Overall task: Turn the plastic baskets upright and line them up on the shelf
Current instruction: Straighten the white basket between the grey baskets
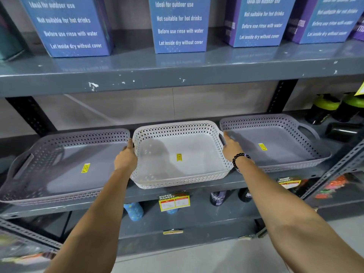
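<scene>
Three perforated plastic baskets stand upright in a row on the middle grey shelf (197,191). The white basket (177,170) is in the centre, its front edge overhanging the shelf lip a little. A grey basket (65,174) lies to its left and another grey basket (275,146) to its right. Each has a yellow sticker inside. My left hand (126,156) grips the white basket's left side. My right hand (231,146), with a black bead bracelet at the wrist, holds its right handle.
Blue boxes (179,24) stand on the upper shelf (177,79). Dark bottles with green lids (323,109) sit right of the baskets, one lying down. A price tag (174,200) hangs on the shelf edge. More bottles stand on the lower shelf (134,210).
</scene>
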Tool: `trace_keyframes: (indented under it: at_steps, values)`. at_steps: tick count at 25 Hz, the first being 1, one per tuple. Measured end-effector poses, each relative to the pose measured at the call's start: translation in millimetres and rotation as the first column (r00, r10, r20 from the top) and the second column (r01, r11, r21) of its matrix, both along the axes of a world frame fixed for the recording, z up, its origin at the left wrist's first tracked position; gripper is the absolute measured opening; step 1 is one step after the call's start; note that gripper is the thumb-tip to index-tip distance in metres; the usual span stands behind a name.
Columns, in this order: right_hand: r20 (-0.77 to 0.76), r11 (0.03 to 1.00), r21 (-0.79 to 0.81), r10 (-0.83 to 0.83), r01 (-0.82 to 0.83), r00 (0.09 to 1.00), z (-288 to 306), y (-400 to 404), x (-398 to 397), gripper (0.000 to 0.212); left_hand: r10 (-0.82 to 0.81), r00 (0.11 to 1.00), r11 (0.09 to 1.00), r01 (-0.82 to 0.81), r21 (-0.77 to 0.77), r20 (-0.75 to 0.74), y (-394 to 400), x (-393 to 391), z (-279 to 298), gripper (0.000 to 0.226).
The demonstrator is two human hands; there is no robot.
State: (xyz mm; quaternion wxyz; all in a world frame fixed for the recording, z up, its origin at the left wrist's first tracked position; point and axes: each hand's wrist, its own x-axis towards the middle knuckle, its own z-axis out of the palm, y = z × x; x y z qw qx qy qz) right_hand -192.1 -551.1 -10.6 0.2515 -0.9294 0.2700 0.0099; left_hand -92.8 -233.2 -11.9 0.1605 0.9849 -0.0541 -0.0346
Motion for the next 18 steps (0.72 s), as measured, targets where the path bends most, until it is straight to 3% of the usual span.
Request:
trace_keyframes:
  at_steps: [6,8,12,18]
  values:
    - [0.049,1.000,0.020,-0.007,0.006,0.999,-2,4,-2,0.063,0.024,1.000,0.997,-0.023,-0.075,0.010,-1,-4,2,0.053]
    - [0.049,0.999,-0.042,-0.019,0.021,0.999,-3,6,-5,0.061,0.044,0.999,0.993,-0.041,-0.107,0.024,-2,-5,1,0.051]
    - [-0.005,0.990,-0.139,-0.019,0.018,1.000,-1,11,-6,0.069,0.032,0.999,0.995,-0.028,-0.100,0.037,-3,-3,0,0.048]
    - [0.023,0.988,-0.156,0.006,-0.003,1.000,-1,10,-4,0.072,0.009,0.999,0.997,-0.005,-0.073,0.049,-6,1,1,0.050]
